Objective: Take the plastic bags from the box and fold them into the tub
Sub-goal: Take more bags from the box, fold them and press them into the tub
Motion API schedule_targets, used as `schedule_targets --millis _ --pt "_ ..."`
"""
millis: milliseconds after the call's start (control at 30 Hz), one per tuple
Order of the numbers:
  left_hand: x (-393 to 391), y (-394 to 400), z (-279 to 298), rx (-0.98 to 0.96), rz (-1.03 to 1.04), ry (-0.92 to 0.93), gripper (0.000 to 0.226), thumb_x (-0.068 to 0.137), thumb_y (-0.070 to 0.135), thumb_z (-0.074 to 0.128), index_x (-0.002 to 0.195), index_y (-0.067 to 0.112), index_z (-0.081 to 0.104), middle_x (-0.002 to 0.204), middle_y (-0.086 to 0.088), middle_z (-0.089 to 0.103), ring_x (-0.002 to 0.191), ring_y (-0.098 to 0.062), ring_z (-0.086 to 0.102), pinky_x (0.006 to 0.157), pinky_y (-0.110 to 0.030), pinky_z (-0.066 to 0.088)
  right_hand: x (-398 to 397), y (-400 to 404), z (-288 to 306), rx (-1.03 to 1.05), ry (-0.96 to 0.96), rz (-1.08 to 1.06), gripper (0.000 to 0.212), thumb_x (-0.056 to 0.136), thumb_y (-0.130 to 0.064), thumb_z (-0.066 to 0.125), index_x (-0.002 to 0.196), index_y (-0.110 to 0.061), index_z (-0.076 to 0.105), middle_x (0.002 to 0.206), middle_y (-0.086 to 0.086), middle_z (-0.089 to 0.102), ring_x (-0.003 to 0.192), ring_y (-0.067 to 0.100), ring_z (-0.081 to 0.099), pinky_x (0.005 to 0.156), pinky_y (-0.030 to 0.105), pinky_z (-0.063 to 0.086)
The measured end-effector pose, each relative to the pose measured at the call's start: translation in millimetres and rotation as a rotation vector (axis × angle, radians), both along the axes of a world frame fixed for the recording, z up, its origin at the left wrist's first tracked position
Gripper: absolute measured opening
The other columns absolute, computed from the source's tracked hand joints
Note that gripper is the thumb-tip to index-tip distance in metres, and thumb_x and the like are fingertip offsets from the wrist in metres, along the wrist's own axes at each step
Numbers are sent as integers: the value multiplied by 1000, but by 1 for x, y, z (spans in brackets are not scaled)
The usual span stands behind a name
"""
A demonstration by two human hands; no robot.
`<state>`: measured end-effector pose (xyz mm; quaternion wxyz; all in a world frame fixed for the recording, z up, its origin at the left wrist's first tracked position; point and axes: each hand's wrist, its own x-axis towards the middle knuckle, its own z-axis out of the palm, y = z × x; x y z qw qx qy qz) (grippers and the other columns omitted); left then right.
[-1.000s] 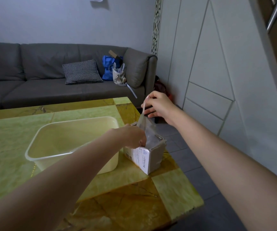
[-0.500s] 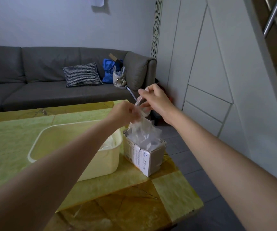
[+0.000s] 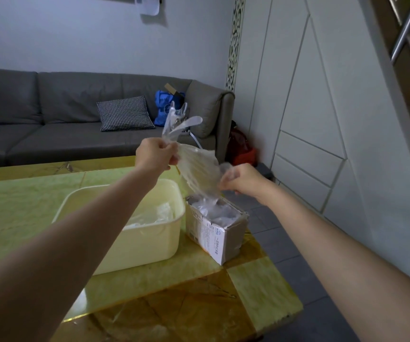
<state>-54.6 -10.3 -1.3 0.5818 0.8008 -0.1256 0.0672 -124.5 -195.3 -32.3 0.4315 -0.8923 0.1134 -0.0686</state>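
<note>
Left hand (image 3: 155,154): gripping the upper end of a clear plastic bag (image 3: 197,169), fingers curled round the gathered film, raised at about 11 o'clock from the box; thin strips of the film sticking up past the fist.
Right hand (image 3: 242,178): pinching the lower edge of the same bag, at about 1 o'clock above the box; probably held apart from the left to draw the film out flat enough for a fold.
Plastic bag: stretched slantwise between both hands in the air, its lower tail trailing down toward the box opening; hard to tell whether fully free of the stack.
Box (image 3: 217,233): open-topped carton on the tabletop (image 3: 260,287) near its right edge, more crumpled film showing inside; set just beside the tub, likely to keep each transfer short.
Tub (image 3: 147,240): cream plastic, at 9 o'clock from the box, some clear film already lying in it.
Step in hand: judged as spreading before folding; bag not yet in the tub.
Risk: slippery, clingy film, apt to drag a neighbour out of the box.
</note>
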Motion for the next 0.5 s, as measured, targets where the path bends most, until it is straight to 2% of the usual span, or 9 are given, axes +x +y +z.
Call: schedule_targets --millis 67,133,200,233,267,333,433,467,500 --pt "0 2 0 -41 14 69 22 96 17 47 77 12 56 59 1 64 40 0 56 51 -20 44 -1 2 8 357 -186 -89 10 87 -15 65 78 -14 61 75 0 59 68 12 51 59 22 42" --pt "-1 3 -1 -77 5 131 24 99 17 40 80 11 53 49 2 63 36 1 54 46 -18 41 -1 3 15 647 -206 -53 13 89 -29 62 85 -17 60 82 -1 61 74 12 55 64 23 42" --pt "-3 2 -1 -149 -10 198 28 100 17 36 78 9 51 45 4 63 35 0 53 43 -18 37 -2 9 15 587 -68 49 22 87 -40 61 97 -20 61 99 -4 64 92 11 57 78 28 40" --pt "-4 2 0 -179 -15 232 29 101 17 35 77 9 50 44 4 63 34 0 53 42 -17 36 -2 14 11 523 -26 79 21 85 -38 64 97 -21 62 103 -4 65 98 11 57 83 29 39" --pt "-5 2 1 -194 -19 262 29 101 17 35 77 9 49 44 3 63 34 0 52 40 -17 35 -1 17 8 503 -42 52 15 84 -32 67 93 -21 63 101 -3 67 97 11 58 84 30 38" --pt "-8 4 3 -173 -31 321 24 100 15 37 81 6 49 46 0 64 33 -1 52 38 -16 34 3 21 9 673 -171 -89 8 84 -15 68 80 -16 62 84 1 66 81 13 60 78 28 43" --pt "-11 15 3 77 -103 397 13 96 12 43 98 3 52 56 -2 67 36 -3 55 41 -17 34 11 20 20 1073 -342 -257 14 85 -1 63 78 -12 59 72 4 63 65 14 59 64 27 48" --pt "-11 20 2 174 -125 411 14 96 13 44 102 3 52 61 -2 69 40 -4 57 43 -17 35 14 19 24 1127 -392 -297 14 86 0 62 78 -11 59 69 4 62 61 13 59 60 25 49" --pt "-10 24 0 243 -127 400 17 96 16 45 106 3 52 71 -4 70 46 -6 59 46 -19 35 17 20 27 1078 -426 -333 15 88 0 60 77 -11 59 66 3 61 57 12 56 55 23 48"
